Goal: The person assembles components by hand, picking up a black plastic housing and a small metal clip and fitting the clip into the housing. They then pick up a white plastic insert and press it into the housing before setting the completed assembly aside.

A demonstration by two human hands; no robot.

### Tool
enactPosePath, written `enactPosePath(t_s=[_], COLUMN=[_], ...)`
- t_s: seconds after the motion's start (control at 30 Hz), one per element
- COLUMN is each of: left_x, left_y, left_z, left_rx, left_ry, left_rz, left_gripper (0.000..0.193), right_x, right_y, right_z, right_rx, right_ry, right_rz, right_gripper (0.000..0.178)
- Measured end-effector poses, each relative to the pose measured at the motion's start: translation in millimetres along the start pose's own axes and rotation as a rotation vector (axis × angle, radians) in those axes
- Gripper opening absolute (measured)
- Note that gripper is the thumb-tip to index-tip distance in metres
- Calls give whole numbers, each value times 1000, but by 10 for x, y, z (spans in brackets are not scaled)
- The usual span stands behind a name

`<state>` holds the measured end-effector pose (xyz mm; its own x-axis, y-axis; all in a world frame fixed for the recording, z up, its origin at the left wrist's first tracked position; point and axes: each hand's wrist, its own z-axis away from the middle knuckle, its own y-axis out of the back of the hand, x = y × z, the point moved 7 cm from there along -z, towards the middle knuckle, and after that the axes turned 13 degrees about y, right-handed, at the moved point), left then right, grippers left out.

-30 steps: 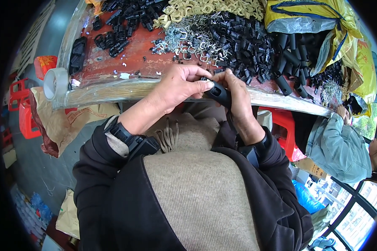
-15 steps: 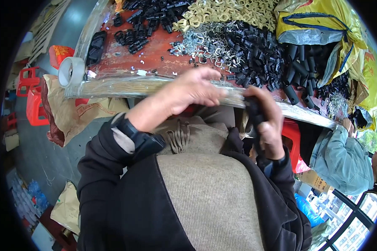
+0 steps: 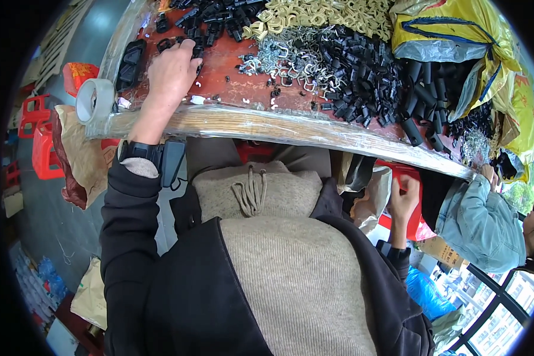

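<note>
My left hand reaches over the table's left part, fingers curled down on a small heap of black ring-shaped plastic parts. A bit of black plastic shows beside its thumb; the rest of what it grips is hidden under the palm. Below the table edge on the right, my right hand hangs beside an open paper bag. Its thumb and fingers are bent but apart, and nothing shows between them. A black moulded plastic piece lies left of my left hand.
The red tabletop has a plastic-wrapped wooden edge. On it are gold-coloured parts, metal hooks, black clips, black tubes and a yellow bag. A tape roll stands at the left corner. Another person sits right.
My left hand has moved left and away from me, onto the black parts. My right hand has dropped down beside the paper bag, and the long black object it held is gone from it.
</note>
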<state>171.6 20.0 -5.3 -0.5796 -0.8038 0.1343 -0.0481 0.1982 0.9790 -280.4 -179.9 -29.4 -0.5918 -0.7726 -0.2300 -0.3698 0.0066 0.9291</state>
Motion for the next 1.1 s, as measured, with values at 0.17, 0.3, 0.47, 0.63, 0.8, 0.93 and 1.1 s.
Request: enactPosePath(t_s=[0.17,0.3,0.47,0.63,0.8,0.93,1.1], left_x=[73,57,74,255,398,640,946], left_y=[-71,12,-9,-6,-145,-124,225], left_z=[149,203,301,440,550,616,688], left_rx=[4,3,-532,-696,-761,-707,-266], left_ry=[-96,-95,269,288,308,145,-212], left_rz=[113,451,1455,1612,1680,1581,1130], left_gripper=[41,44,42,39,30,24,18], right_x=[-1060,-1890,-2250,-2275,-2223,-2116,-2167], right_y=[31,-300,-753,-1115,-981,-915,-1017], right_z=[-992,-1525,-1856,-1918,-1923,-1751,-1326], right_rx=[78,1,-1,-138,-65,-250,-434], right_ry=[316,706,802,739,608,99,-353], right_rz=[-415,-469,-397,-269,-486,-1179,-1790], right_gripper=[7,9,9,9,9,9,10])
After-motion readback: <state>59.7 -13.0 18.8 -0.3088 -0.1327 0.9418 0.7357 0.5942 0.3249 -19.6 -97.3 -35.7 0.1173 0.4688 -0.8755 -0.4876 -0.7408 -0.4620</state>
